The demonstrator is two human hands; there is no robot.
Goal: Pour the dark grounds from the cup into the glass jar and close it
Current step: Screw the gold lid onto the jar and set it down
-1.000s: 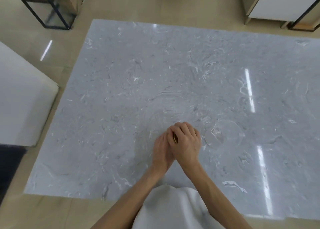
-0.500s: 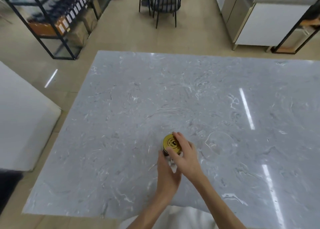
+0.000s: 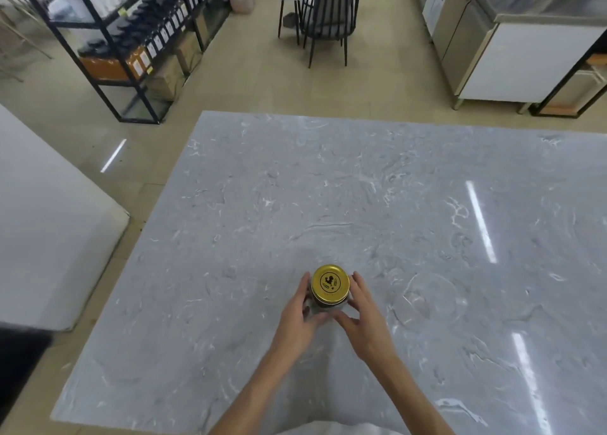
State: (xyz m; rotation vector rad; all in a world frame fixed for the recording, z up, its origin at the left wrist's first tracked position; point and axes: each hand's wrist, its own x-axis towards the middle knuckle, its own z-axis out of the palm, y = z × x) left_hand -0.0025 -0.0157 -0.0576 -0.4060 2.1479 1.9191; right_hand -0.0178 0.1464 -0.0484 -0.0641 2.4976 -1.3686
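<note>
The glass jar (image 3: 329,305) stands upright on the grey marble table (image 3: 361,204), near its front edge. A gold lid (image 3: 330,283) with a dark emblem sits on top, and dark contents show through the glass below it. My left hand (image 3: 300,316) cups the jar's left side with the thumb against its base. My right hand (image 3: 363,313) lies against the jar's right side, fingertips at the lid's edge. An empty clear cup (image 3: 431,296) rests on the table to the right of the jar, apart from both hands.
Beyond the table's far edge stand a black metal shelf (image 3: 131,40) with bottles and boxes, a dark chair (image 3: 328,17) and a white steel counter unit (image 3: 512,56). A white block (image 3: 49,221) is on the left.
My right hand has come off the top of the lid and now sits at the jar's side. The gold lid is fully uncovered. The view has tilted up, showing more of the room.
</note>
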